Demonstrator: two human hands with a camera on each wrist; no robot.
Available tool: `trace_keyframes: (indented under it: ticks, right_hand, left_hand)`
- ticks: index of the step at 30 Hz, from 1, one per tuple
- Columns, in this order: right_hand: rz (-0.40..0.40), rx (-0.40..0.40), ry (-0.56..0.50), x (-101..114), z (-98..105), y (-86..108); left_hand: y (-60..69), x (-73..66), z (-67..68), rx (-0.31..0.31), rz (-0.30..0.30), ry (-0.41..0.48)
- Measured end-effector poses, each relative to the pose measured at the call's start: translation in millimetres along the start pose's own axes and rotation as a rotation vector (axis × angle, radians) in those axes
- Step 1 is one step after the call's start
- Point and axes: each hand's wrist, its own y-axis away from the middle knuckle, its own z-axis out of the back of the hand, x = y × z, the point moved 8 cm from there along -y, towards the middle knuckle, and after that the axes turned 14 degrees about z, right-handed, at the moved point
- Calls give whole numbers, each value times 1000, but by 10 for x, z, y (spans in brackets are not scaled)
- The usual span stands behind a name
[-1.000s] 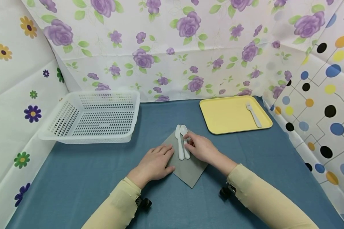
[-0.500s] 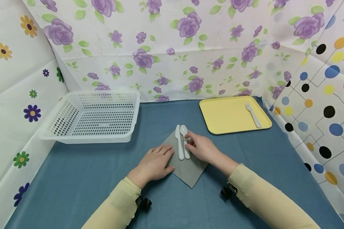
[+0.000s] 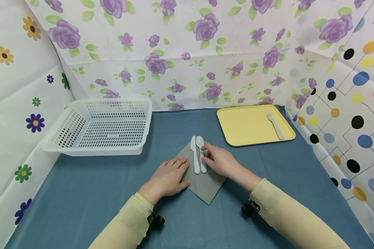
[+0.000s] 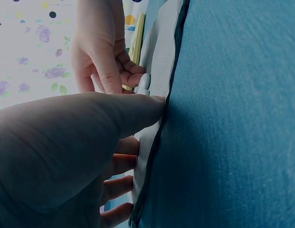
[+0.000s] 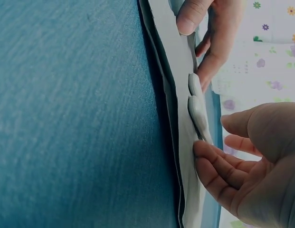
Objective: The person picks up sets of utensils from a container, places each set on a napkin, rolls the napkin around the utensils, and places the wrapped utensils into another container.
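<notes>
From where I'm standing, the right hand blocks part of the spoon, thumb and fingers loosely parted, tips right by it; honestly can't make out how much they touch. Spoon and knife lie side by side on the gray napkin. Left hand's laid out flat, hiding some of the napkin's left edge. Yellow tray has a fork on it. White slotted basket sits off left.

Staged tabletop booth: floral sheet, dotted sheet around blue cloth.
</notes>
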Motion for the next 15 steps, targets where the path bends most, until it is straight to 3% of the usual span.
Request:
trace_keyframes:
  ticks: [15]
  right_hand:
    - [49, -41, 89, 1, 83, 75]
  left_hand:
    - [1, -9, 11, 10, -2, 0]
